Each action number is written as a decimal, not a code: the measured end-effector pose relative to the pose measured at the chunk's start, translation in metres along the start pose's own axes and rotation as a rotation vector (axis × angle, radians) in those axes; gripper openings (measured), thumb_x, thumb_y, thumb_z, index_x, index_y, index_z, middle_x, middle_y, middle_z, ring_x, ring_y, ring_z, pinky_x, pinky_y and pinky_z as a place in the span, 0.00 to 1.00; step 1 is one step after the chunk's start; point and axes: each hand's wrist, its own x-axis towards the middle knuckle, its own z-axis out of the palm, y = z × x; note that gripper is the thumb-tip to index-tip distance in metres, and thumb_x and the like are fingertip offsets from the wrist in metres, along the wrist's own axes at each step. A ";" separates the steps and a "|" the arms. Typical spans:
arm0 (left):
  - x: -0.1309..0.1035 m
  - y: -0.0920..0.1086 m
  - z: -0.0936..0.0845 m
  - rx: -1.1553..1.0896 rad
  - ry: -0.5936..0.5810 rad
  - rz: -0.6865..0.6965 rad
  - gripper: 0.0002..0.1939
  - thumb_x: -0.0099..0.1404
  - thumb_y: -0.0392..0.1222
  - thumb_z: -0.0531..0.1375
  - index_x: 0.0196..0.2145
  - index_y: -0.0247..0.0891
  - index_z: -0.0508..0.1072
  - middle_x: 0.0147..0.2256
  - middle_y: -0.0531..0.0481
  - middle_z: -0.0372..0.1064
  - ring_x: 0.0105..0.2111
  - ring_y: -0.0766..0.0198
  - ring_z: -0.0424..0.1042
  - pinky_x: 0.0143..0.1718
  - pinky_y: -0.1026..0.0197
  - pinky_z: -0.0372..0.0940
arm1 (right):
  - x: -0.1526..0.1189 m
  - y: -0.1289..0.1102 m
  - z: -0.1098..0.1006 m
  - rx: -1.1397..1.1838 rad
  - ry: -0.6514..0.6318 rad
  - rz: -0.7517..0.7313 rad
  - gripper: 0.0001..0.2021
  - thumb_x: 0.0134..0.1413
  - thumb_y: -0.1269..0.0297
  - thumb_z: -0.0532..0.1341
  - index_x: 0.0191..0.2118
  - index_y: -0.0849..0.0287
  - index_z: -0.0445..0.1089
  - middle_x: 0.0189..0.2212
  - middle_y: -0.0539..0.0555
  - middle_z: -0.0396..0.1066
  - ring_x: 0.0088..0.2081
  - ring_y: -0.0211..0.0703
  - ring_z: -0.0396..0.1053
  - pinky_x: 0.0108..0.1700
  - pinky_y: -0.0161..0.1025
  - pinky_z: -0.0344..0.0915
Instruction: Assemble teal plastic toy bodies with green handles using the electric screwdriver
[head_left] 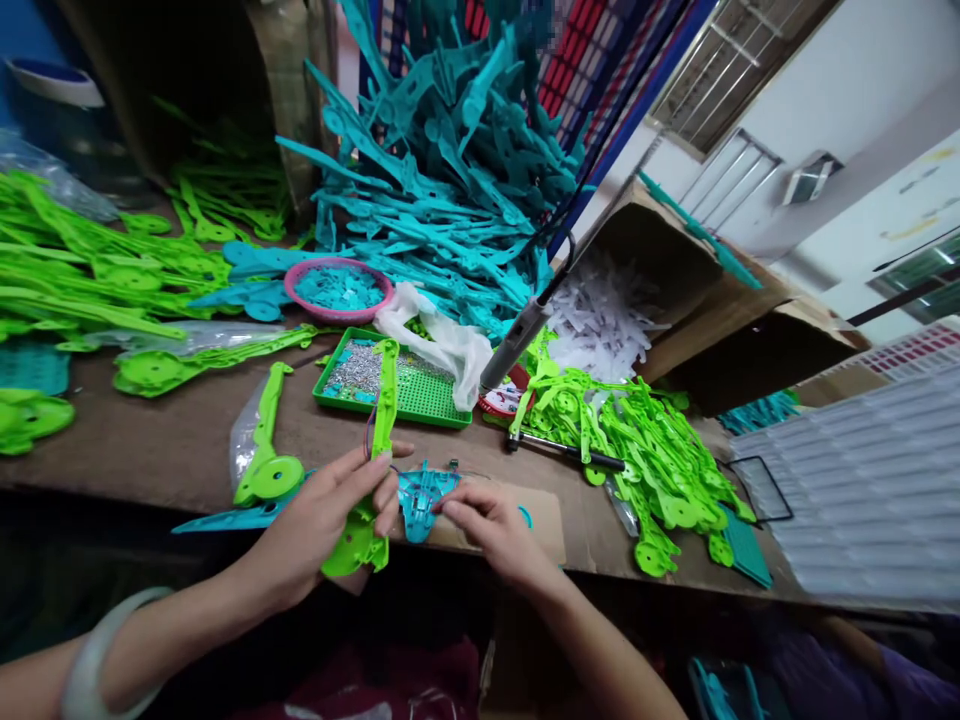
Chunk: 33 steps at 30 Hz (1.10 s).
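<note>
My left hand (341, 500) is wrapped round a long lime-green plastic part (385, 400), held upright with its wide round end low. Thin wires run along this part near my fingers. My right hand (491, 525) has thumb and forefinger pinched together at the right edge of a small teal plastic housing (418, 505). What sits between those fingertips is too small to make out. The housing lies at the table's front edge, with thin wires and a tiny circuit board (454, 464) about it. Left of my left hand rests another lime-green part (270, 475) over a teal piece (225, 521).
A green tray (420, 400) of small metal pieces stands ahead, beside a pink basket (337, 312) of teal bits. Heaps of green parts (82, 260) and teal parts (435, 200) surround it. A grey electric screwdriver (517, 340) hangs at centre right; a black-handled tool (566, 448) lies below.
</note>
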 end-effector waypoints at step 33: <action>-0.002 -0.011 0.011 0.986 -0.319 0.089 0.18 0.73 0.51 0.43 0.31 0.43 0.64 0.25 0.52 0.70 0.29 0.58 0.72 0.34 0.58 0.60 | -0.009 -0.039 -0.008 -0.594 0.046 -0.211 0.06 0.69 0.69 0.51 0.42 0.57 0.65 0.41 0.56 0.67 0.38 0.41 0.67 0.38 0.36 0.65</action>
